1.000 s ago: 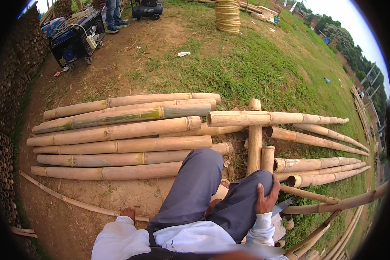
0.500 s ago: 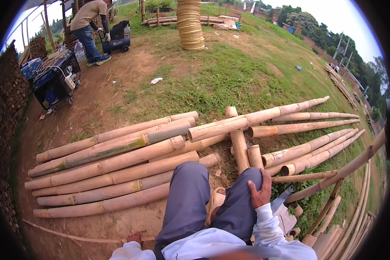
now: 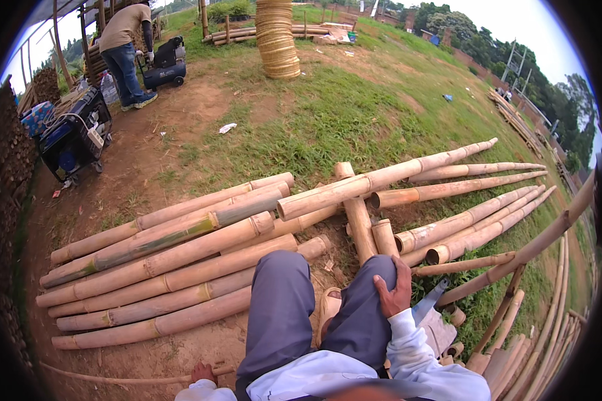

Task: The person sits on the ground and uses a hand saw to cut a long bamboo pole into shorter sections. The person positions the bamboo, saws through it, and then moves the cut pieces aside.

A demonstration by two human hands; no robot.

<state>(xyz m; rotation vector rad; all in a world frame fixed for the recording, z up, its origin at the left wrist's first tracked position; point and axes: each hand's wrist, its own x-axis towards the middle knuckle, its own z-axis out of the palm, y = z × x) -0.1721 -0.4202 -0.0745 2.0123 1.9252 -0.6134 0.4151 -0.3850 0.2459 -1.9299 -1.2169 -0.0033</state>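
My left hand (image 3: 205, 373) is low beside my left leg, closed around a thin wooden stick (image 3: 124, 381) near its right end. The stick runs leftward along the bare ground. My right hand (image 3: 394, 294) rests on my right knee, fingers laid over the trouser cloth and thumb apart, holding nothing. Ahead and to the left of my knees lie several thick bamboo poles (image 3: 160, 267), side by side. Just beyond my right knee, a short bamboo piece (image 3: 360, 224) lies under a long bamboo pole (image 3: 388, 179) that crosses over it.
More bamboo poles (image 3: 475, 227) lie to the right, near a slanting pole rail (image 3: 515, 257). A generator (image 3: 73, 140) stands at the far left. Beyond it a person (image 3: 124, 53) bends over an air compressor (image 3: 165, 70). A rope-wrapped column (image 3: 276, 40) rises at the back.
The view has tilted and shifted slightly, moving the far scene left. The stick by my left hand has shifted a little against the ground. My right hand stays on my knee.
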